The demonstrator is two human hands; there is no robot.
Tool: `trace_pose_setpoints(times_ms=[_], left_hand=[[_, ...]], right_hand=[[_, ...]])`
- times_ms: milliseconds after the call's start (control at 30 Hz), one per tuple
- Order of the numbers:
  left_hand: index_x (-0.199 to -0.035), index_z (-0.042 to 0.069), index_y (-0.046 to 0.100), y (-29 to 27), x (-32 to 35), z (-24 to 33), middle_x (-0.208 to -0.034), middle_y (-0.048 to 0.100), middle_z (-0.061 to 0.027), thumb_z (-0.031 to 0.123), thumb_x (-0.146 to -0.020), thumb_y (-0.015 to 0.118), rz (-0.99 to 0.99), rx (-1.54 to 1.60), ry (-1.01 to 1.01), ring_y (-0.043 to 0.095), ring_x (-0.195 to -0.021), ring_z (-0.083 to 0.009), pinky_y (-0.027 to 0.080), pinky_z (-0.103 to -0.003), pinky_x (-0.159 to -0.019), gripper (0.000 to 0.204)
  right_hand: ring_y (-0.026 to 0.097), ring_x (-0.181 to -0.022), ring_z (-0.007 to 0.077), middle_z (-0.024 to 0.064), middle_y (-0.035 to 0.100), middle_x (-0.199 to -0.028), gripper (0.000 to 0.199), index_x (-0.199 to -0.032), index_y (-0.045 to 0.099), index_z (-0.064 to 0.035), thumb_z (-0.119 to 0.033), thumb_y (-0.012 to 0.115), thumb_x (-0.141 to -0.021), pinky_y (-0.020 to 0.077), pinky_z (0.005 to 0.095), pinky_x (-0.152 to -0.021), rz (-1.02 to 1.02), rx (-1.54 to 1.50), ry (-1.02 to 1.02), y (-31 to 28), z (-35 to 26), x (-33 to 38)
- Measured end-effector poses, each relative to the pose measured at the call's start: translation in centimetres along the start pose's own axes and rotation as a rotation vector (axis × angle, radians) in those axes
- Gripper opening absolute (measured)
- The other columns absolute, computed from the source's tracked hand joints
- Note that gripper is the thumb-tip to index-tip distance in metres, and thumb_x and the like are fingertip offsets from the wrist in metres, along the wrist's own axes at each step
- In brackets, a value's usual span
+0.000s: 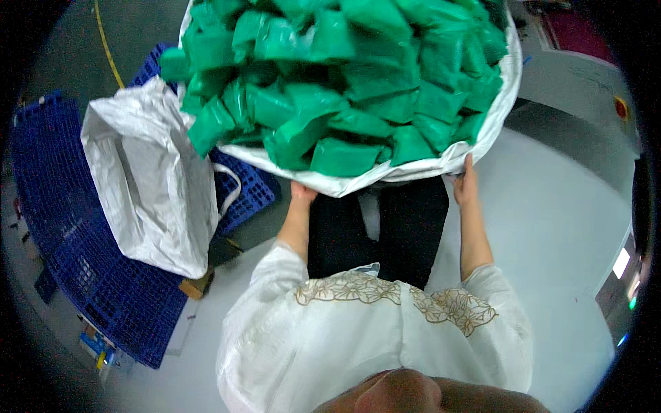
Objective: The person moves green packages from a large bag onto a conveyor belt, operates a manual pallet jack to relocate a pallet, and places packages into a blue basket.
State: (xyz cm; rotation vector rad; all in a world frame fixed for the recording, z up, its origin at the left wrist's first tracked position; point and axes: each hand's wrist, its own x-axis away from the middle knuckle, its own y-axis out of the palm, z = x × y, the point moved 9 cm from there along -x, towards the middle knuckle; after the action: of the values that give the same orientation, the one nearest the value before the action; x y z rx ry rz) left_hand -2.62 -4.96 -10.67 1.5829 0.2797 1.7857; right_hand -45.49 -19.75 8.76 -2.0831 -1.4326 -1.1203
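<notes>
A big white sack (337, 184), its top wide open, is heaped with green plastic packets (348, 157) right in front of my legs. At the left of its near side, my left hand (303, 192) grips the white fabric; its fingertips are hidden under the edge. My right hand (466, 182) holds the sack's near right side, thumb up against the fabric and the other fingers partly hidden. Some packets bulge over the left part of the rim. The sack's underside is out of sight.
To the left, a second white sack (148, 186) with an open mouth and a strap lies on blue plastic pallets (58, 172). A small brown block (197, 285) sits by the pallet edge. Pale grey floor (558, 206) extends on the right, and a yellow line (105, 41) runs at far left.
</notes>
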Motion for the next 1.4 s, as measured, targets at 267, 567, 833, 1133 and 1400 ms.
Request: trace_pose_setpoints(times_ms=[267,567,833,1133,1400], left_hand=[[-0.14,0.017,0.034,-0.4,-4.7,0.6,-0.147,0.03,-0.0056,0.054,-0.091,0.029,0.113,0.218,-0.092,0.029,-0.134,-0.0303,0.024,-0.048,-0.11,0.062],[-0.14,0.017,0.033,-5.4,-7.3,-0.4,-0.143,0.035,-0.0024,0.048,-0.093,0.029,0.202,-0.13,-0.06,0.036,-0.129,-0.0225,0.032,-0.041,-0.104,0.056],[-0.134,0.017,0.043,-0.1,-3.4,-1.6,-0.135,0.048,-0.003,0.063,-0.09,0.034,0.279,0.011,-0.092,0.048,-0.118,-0.0269,0.041,-0.046,-0.094,0.064],[-0.071,0.001,0.056,3.6,8.5,12.5,-0.056,0.054,-0.0075,0.04,-0.095,0.039,0.496,-0.828,0.222,0.047,-0.039,-0.0185,0.036,-0.034,-0.037,0.049],[-0.054,0.008,0.044,11.5,14.2,17.5,-0.046,0.043,-0.0041,0.038,-0.089,0.043,0.478,-0.898,0.343,0.039,-0.034,-0.0184,0.028,-0.034,-0.035,0.045]], right_hand=[[0.036,-0.128,0.0247,0.0072,0.038,-0.139,0.072,-0.14,0.029,-0.007,-0.053,0.05,-0.089,0.0302,0.043,-0.104,0.061,-0.213,-0.124,-1.2,9.7,-1.5],[0.053,-0.082,0.0129,0.0037,0.061,-0.102,0.044,-0.115,0.056,-0.0032,-0.041,0.054,-0.092,0.0399,0.0305,-0.069,0.291,0.162,-0.391,-0.5,5.6,4.4],[0.052,-0.076,0.0109,0.0,0.06,-0.088,0.028,-0.099,0.058,-0.0072,-0.034,0.059,-0.09,0.0382,0.0247,-0.064,0.103,0.073,-0.226,4.4,3.7,8.1],[0.048,-0.083,0.009,-0.005,0.054,-0.099,0.045,-0.124,0.048,-0.0194,-0.041,0.062,-0.087,0.0417,0.0308,-0.071,-0.037,0.103,-0.157,5.9,7.4,6.3],[0.058,-0.082,0.0165,0.0056,0.062,-0.094,0.032,-0.104,0.058,0.0016,-0.026,0.058,-0.089,0.0462,0.0296,-0.074,-0.057,0.029,-0.408,7.7,0.5,8.1]])
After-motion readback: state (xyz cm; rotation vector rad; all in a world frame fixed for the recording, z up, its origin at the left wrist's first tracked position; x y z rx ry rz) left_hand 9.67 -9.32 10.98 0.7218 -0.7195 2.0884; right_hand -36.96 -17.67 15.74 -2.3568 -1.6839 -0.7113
